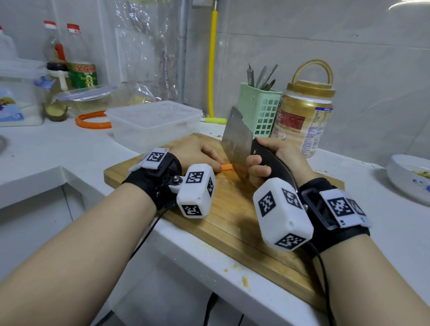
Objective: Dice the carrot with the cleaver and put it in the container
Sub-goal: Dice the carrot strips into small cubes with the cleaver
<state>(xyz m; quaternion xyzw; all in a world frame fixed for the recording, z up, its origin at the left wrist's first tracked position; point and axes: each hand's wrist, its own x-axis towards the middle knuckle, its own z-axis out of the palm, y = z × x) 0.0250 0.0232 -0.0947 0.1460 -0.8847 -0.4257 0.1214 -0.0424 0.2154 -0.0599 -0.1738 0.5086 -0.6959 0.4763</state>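
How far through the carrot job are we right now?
Done: little that shows; the clear container looks empty, though its frosted walls hide much. In hand: the right hand grips the cleaver, its blade down on the cutting board, while the left hand holds a short carrot piece against it. Left: finishing the dicing and moving the pieces into the container.

On the table stand one wooden cutting board (242,231), one cleaver (236,136), one visible carrot piece (226,167), one clear container (153,123), one green utensil holder (259,110), one gold-lidded jar (306,113), one bowl (419,179) and perhaps three bottles (74,48) at the far left edge.
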